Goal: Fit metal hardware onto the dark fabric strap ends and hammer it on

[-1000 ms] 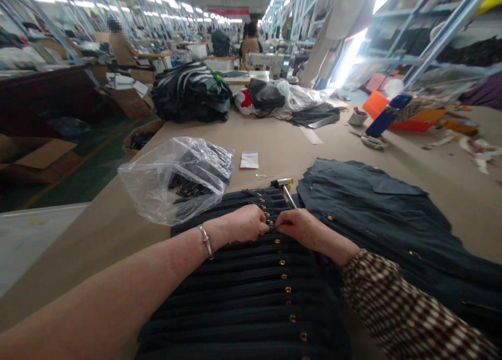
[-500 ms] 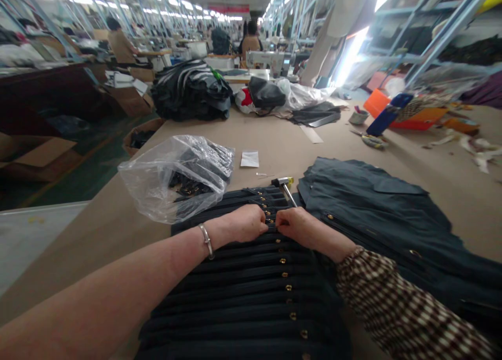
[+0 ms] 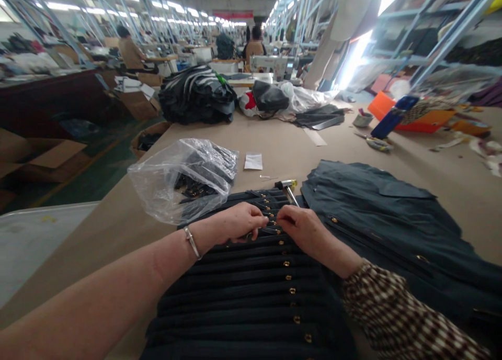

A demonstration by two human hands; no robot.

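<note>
Dark garment pieces point(image 3: 235, 302) lie overlapped in a row in front of me, a gold zipper slider point(image 3: 292, 291) showing on each. Over the upper part of this row, my left hand point(image 3: 245, 221) is closed in a pinch; a small dark thing shows under its curled fingers, too hidden to name. Just to the right, my right hand point(image 3: 300, 224) is closed too, its fingertips at a gold slider near the left fingertips. What the right fingers grip is hidden. A small hammer point(image 3: 288, 186) lies beyond the right hand.
A clear plastic bag point(image 3: 184, 177) with dark zippers lies at left. To the right is a stack of dark fabric panels point(image 3: 364, 192). Farther back are a fabric pile point(image 3: 196, 96), snips point(image 3: 378, 143) and an orange box point(image 3: 427, 120). Co-workers sit in the distance.
My left hand has turned a little, its lower fingers now curled into view with a dark thing under them. The right hand stays close by. The whole view has shifted slightly.
</note>
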